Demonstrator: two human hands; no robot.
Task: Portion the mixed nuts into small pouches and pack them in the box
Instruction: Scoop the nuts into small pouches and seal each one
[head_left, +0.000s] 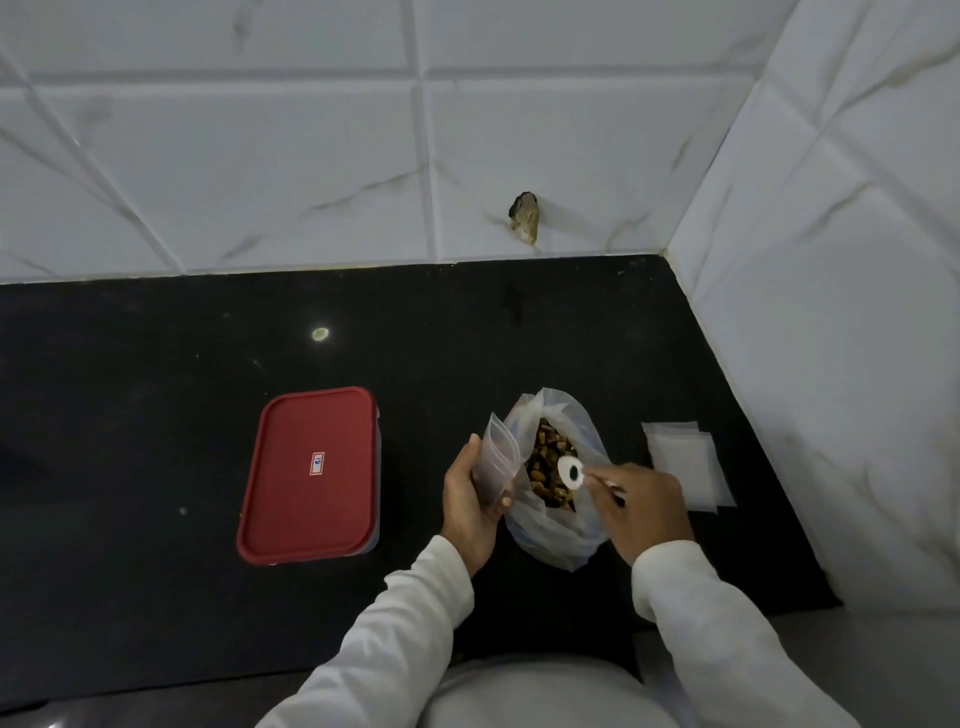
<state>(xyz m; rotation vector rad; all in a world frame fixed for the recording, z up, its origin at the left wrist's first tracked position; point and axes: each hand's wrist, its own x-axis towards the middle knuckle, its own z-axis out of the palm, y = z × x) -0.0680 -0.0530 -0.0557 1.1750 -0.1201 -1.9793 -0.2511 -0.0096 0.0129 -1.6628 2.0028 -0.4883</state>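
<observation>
Left hand: I've got my left hand (470, 512) curled round a small clear pouch (496, 460), thumb on the near side, mouth of the pouch pointing up.
Pouch: it sits at 9 o'clock of the nut bag, just beside its rim.
Right hand: my right hand (644, 512) pinches the thin handle of a white spoon (570, 473), fingers tucked in around it.
Spoon: the bowl hangs over the open bag with something dark in it.
Nuts: the mixed nuts (548, 457) lie inside the thin plastic bag (553, 545), which stands open on the black table (156, 415).
Box: the box with the red lid (311, 475) is at 9 o'clock of the bag, well apart, lid on.
Spare pouches: a flat stack of empty pouches (685, 462) lies at 3 o'clock of the bag, near my right hand.
Wall: the white tiles (260, 156) show a chipped hole (524, 215) at 12 o'clock.
</observation>
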